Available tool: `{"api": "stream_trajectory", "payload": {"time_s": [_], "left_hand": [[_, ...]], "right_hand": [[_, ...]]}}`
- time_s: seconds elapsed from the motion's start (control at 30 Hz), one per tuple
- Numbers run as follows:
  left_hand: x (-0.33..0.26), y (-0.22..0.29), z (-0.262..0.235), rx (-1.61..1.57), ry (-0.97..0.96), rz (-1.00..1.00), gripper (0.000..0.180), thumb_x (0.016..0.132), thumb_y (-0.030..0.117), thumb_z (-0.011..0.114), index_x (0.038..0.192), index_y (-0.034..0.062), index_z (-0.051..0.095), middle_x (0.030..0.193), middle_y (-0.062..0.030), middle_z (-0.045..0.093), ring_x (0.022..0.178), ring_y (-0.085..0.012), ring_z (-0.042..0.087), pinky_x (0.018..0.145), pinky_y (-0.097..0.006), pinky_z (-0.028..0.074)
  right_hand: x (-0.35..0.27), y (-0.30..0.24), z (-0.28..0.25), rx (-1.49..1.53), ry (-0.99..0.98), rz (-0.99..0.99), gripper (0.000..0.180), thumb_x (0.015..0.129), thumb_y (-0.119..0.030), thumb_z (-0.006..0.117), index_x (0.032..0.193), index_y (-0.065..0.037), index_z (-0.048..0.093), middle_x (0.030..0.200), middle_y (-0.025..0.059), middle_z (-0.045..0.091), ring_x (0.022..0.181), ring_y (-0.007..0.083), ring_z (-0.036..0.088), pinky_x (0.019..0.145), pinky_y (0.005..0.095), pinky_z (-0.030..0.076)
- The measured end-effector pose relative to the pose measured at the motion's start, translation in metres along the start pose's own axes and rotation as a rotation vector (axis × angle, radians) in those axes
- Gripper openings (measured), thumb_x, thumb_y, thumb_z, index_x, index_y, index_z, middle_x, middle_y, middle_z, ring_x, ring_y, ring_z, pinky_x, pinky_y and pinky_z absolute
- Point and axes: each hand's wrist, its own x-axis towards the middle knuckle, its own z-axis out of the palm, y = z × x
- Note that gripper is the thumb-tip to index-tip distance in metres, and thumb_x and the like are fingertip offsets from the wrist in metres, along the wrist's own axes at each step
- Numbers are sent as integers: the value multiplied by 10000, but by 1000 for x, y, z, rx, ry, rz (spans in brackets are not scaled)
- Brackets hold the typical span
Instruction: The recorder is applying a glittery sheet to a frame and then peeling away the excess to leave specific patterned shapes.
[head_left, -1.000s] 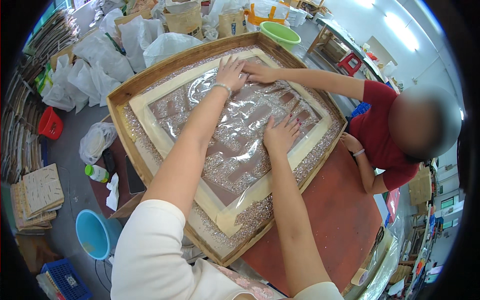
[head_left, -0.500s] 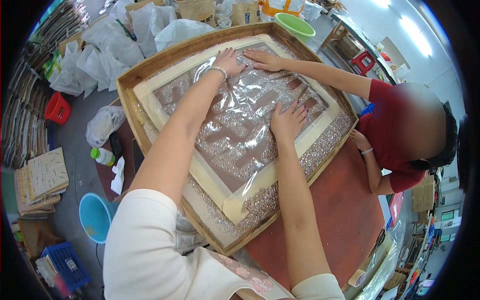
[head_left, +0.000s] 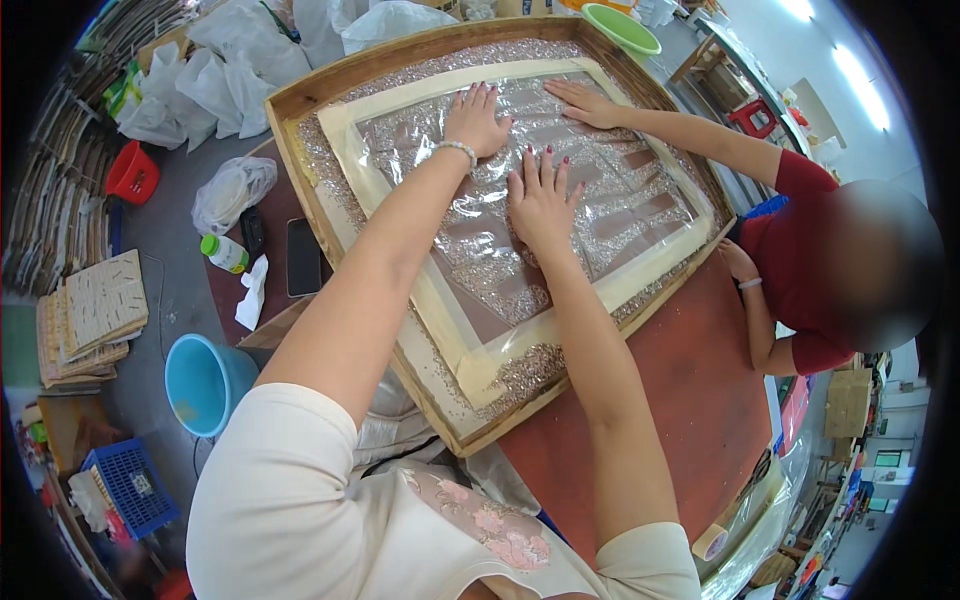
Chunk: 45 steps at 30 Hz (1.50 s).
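A clear plastic sheet (head_left: 480, 262) edged with cream tape (head_left: 447, 358) lies in a large shallow wooden tray (head_left: 420, 408). Through the plastic show brownish bare shapes among small glittering bits. My left hand (head_left: 477, 128), a beaded bracelet at its wrist, rests palm down on the upper middle of the sheet with fingers stretched out. Nearer to me, my right hand (head_left: 543, 208) lies on the sheet, its fingers spread. Neither hand grasps anything. A co-worker in a red shirt has one hand (head_left: 588, 104) flat on the sheet's far right and the other hand (head_left: 738, 262) by the tray's right edge.
Loose glitter (head_left: 530, 375) fills the tray around the sheet. The tray stands on a reddish table (head_left: 660, 430). To the left are a phone (head_left: 304, 258), a green-capped bottle (head_left: 225, 253), a blue bucket (head_left: 208, 382) and a red bucket (head_left: 133, 172). White sacks (head_left: 240, 60) crowd the far side.
My right hand has slid left and away from me over the sheet. My left hand stays on it, fingers stretched. The co-worker's hand is now farther from mine; the whole view has shifted.
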Motion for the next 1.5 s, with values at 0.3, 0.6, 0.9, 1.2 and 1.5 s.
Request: {"api": "stream_trajectory", "payload": {"time_s": [0.3,0.6,0.9,1.2,1.5], "left_hand": [[-4,3,18,37,33,-41,690,944,478,354,1459,23,301,1546,-152,237,1444,-257,186,1181,-419,106],[12,-3,23,50,139,-115,696,924,472,396,1445,16,330,1541,-148,253,1443,-264,189,1177,-419,109],[11,-30,-3,137,345,25,608,941,420,423,1373,-7,430,1458,-187,387,1367,-305,341,1135,-457,244],[-16,-49,-51,90,117,-100,694,930,493,414,1376,-40,407,1473,-222,343,1378,-350,304,1138,-465,231],[-30,-100,-61,60,-302,-206,974,848,715,400,1493,17,185,1545,-273,93,1447,-391,64,1167,-465,95]], "right_hand": [[5,15,10,8,-68,-16,552,983,-475,329,1459,-195,351,1530,93,294,1416,348,233,1117,607,128],[-44,50,-36,156,-215,-276,650,971,-439,405,1472,-50,264,1521,200,256,1413,372,226,1136,535,159],[-198,-73,-151,295,-495,-155,658,967,-377,436,1351,148,341,1425,335,325,1361,455,284,1133,506,205],[-190,-93,-188,413,-394,-37,312,941,-193,498,1077,67,603,1092,195,621,1047,353,580,938,449,426],[-90,-59,-117,293,154,-67,349,908,-168,561,1203,18,543,1174,198,567,1128,374,512,928,447,424]]}}
